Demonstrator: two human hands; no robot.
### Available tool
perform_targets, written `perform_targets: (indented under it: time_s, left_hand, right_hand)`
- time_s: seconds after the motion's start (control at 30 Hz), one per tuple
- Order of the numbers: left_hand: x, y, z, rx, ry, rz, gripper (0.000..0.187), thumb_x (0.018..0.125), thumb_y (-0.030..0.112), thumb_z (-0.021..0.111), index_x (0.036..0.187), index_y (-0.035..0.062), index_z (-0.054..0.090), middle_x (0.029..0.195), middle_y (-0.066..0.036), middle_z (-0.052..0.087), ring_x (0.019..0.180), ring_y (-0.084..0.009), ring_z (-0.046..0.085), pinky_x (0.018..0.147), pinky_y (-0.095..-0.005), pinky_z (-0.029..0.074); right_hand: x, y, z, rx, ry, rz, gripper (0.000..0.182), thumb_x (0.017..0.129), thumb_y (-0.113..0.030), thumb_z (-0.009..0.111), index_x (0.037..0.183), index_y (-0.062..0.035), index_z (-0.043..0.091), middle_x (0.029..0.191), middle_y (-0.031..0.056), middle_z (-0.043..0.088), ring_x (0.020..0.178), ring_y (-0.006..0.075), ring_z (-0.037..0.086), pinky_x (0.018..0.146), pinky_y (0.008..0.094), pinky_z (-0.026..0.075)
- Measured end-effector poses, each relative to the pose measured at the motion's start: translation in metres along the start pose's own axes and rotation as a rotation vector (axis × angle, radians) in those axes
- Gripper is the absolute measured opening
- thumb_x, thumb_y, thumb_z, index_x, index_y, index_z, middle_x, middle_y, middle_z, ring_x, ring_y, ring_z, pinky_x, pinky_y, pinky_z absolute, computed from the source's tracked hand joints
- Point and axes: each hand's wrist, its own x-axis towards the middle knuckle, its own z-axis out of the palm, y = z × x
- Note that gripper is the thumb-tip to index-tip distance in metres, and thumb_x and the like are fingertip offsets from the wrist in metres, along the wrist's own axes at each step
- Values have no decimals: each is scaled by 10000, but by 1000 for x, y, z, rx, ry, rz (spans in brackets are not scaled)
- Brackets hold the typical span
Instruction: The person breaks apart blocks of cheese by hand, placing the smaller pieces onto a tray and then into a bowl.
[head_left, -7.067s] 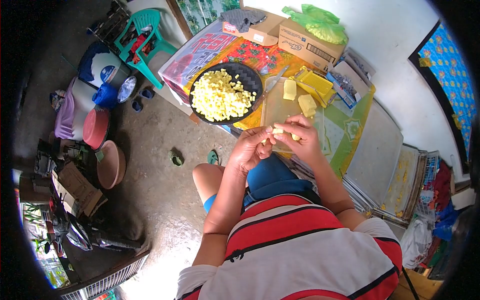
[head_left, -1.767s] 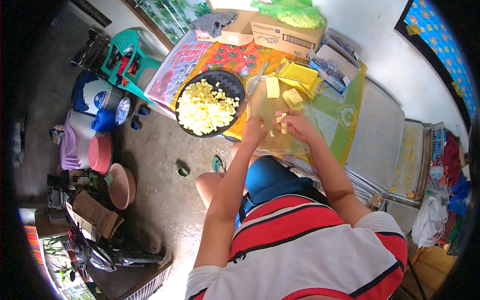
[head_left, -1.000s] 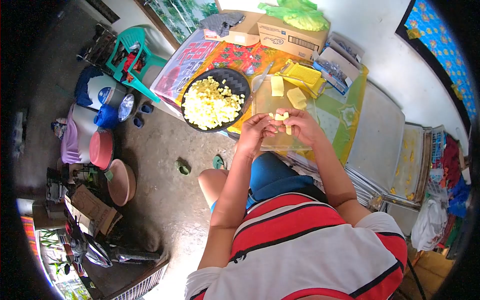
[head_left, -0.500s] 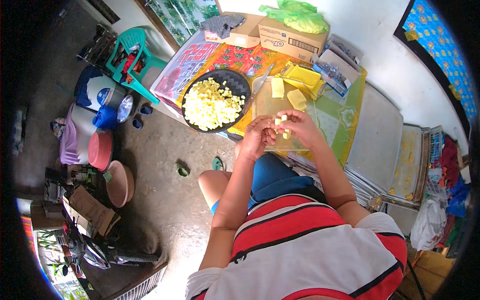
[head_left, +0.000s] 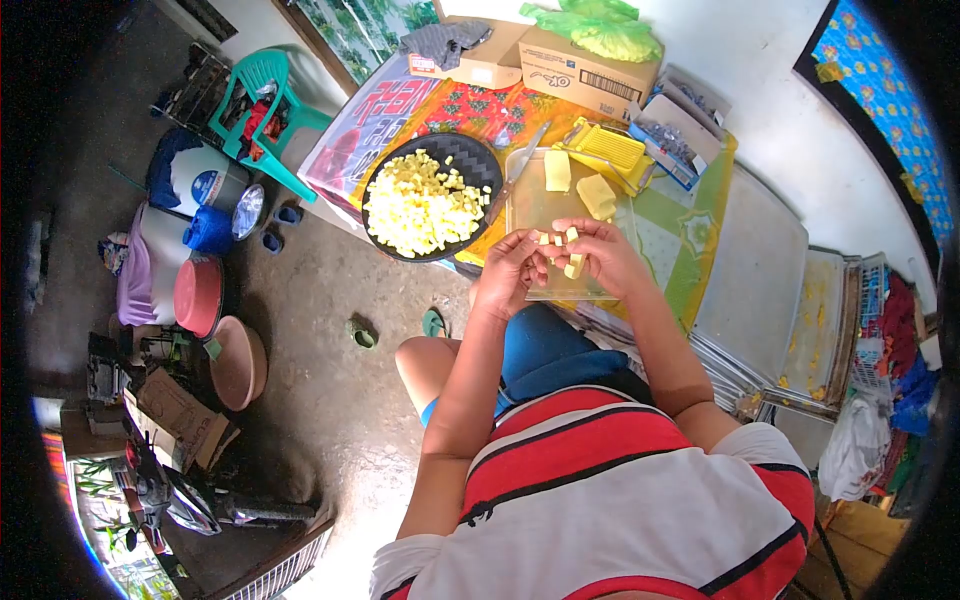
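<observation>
Since half a second ago my two hands have lifted a touch and spread slightly, with more small yellow pieces now showing between the fingers. My left hand [head_left: 508, 272] is curled, its fingertips pinching at the yellow strips [head_left: 562, 250], and my right hand [head_left: 600, 255] is closed around the same bunch from the other side, one strip hanging below its fingers. Both hands hover over the near end of the clear cutting board [head_left: 530, 205], which lies on the table's near edge. Two larger yellow blocks [head_left: 578, 182] rest at the far end of that board, well apart from my hands. Along the board's left edge lies a knife [head_left: 520, 160], its tip reaching toward the far side. Just left of the board sits a black tray [head_left: 478, 158] heaped with yellow cubes [head_left: 420, 205]. Beyond the board's far right corner sits a yellow slicer [head_left: 610, 148], and cardboard boxes [head_left: 575, 75] stand along the table's far edge.
</observation>
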Motion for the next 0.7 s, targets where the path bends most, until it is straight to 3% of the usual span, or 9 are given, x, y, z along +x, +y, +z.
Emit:
perform_targets:
  time_s: [0.3,0.5,0.7]
  left_hand:
    - [2,-4,-1,-73,73,44,126,904,146,614,962,34,612,756,-48,646,573,-94,563,508,-227,475]
    - [-2,-2,3,-144,58,17,123,881,142,650,941,43,610,763,-43,652,571,-92,563,513,-225,469]
    - [-2,-7,2,-64,-21,7,151,885,160,650,954,33,609,751,-40,641,573,-90,563,521,-226,464]
  right_hand:
    - [0,1,-6,132,-21,51,340,884,-20,505,1213,66,496,1138,175,582,1047,304,626,865,358,536]
    - [1,1,-4,47,25,58,262,876,-75,616,1117,11,559,1059,117,623,931,217,644,810,311,532]
    - [5,14,-7,-260,27,-105,273,824,-113,699,1050,5,601,939,69,645,771,129,626,674,249,500]
